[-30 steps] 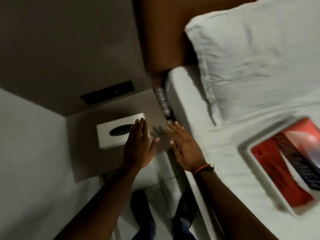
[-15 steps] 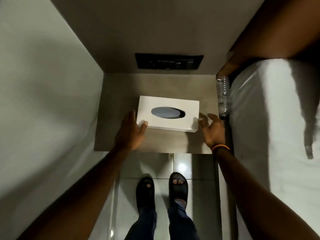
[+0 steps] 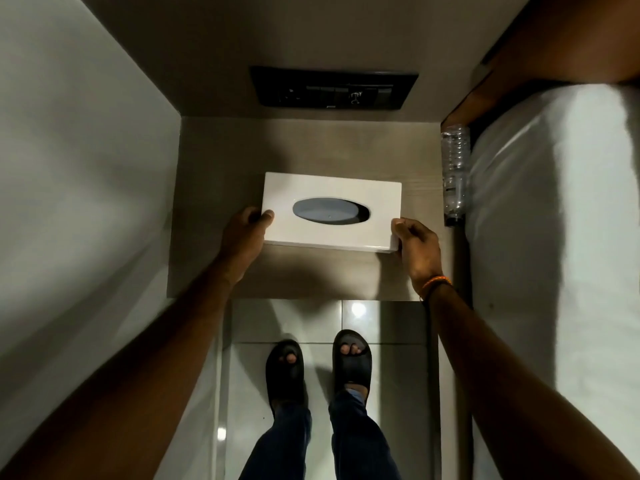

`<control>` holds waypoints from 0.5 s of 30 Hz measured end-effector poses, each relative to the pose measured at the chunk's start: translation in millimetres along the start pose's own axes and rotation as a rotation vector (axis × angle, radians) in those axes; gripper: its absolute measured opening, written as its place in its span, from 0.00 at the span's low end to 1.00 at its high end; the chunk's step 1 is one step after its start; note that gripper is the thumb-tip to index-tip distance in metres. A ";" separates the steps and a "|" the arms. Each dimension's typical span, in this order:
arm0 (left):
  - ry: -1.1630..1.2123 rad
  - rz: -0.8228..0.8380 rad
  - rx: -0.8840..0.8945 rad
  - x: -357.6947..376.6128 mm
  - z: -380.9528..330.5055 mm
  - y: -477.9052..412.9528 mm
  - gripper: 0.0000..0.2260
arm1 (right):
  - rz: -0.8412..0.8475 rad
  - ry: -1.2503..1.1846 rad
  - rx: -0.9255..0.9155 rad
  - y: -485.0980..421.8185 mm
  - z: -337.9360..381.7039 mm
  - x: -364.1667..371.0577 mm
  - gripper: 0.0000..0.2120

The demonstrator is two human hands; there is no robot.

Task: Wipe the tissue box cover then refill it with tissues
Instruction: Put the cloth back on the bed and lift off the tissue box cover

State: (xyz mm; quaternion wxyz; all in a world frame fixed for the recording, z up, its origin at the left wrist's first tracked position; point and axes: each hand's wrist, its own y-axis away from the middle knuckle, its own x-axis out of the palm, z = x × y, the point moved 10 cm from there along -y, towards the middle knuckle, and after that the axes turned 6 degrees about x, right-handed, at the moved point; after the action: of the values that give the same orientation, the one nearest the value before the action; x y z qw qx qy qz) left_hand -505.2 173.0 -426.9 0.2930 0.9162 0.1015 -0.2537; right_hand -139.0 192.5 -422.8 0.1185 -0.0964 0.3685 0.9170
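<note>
On the bedside shelf at 12 o'clock, we've now clamped both ends of the tissue box cover: left hand and right hand, half a sec ago merely beside it. Probably lift next. Wall at 9, bottle and bed at 3; room's toward us.

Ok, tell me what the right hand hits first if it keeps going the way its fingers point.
The right hand points leftward into the tissue box cover and already touches its right end, so the cover comes first.
</note>
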 end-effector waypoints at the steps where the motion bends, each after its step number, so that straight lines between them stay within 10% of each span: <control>1: -0.005 -0.003 -0.012 -0.3 -1.2 -1.1 0.14 | -0.009 0.009 0.011 -0.3 -0.5 -0.8 0.05; 15: -0.044 -0.060 -0.161 -3.5 -1.8 -16.4 0.18 | 0.003 0.031 0.109 -6.2 1.2 -3.5 0.12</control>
State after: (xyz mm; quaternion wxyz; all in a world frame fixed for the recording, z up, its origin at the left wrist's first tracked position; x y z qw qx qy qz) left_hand -512.9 187.2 -431.8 0.3603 0.8805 0.1425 -0.2732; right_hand -134.0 197.2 -425.1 0.1166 -0.1034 0.4196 0.8942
